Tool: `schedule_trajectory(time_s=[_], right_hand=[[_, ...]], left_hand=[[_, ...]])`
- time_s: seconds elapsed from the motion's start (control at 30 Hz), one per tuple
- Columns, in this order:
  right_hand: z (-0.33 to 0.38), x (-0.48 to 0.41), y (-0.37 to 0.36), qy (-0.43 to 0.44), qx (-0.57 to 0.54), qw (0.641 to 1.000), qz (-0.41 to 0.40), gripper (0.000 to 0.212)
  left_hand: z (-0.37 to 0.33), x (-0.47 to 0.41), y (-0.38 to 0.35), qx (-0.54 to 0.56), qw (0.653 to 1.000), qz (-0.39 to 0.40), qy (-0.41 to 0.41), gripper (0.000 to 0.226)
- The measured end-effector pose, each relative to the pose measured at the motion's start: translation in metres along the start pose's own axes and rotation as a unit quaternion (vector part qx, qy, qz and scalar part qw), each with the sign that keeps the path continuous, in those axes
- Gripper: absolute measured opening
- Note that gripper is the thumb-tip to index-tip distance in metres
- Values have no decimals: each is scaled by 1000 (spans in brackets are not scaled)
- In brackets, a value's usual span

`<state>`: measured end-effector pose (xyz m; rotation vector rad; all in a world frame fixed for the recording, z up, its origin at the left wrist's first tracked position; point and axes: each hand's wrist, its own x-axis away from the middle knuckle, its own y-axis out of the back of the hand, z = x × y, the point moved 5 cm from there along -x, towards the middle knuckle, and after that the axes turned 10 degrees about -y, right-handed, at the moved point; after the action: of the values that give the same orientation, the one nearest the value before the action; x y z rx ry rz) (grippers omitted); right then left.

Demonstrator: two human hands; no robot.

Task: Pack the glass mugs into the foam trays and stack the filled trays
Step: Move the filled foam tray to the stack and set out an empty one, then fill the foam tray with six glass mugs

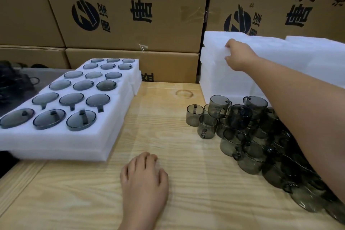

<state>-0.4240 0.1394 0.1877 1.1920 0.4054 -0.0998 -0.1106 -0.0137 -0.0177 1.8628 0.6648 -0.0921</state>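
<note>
At the foam tray stack (214,76), right hand (238,56) pinching the top tray (212,40) edge, left hand (144,177) spread flat on table (168,117)

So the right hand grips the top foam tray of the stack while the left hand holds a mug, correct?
No. In the head view the left hand lies flat on the wooden table, holding nothing; the right hand does grip the top foam tray.

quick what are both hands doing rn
Left hand: open, resting flat on the table.
Right hand: gripping the edge of the top foam tray.
</note>
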Motion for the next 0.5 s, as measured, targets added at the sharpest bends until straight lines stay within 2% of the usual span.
schedule_trajectory(time_s=[0.13,0.23,0.3,0.4,0.5], right_hand=[[3,12,18,-10,-40,997,-59,34],[12,41,42,11,-149,985,-88,30],[17,75,59,27,-272,958,-83,22],[18,155,79,91,-418,900,-84,12],[5,247,89,135,-453,871,-133,29]], left_hand=[[0,0,-1,3,1000,-2,-7,39],[0,0,-1,10,1000,-7,-4,35],[0,1,0,4,1000,-3,0,32],[1,-1,1,3,1000,5,6,30],[6,-6,7,80,996,-22,44,27]])
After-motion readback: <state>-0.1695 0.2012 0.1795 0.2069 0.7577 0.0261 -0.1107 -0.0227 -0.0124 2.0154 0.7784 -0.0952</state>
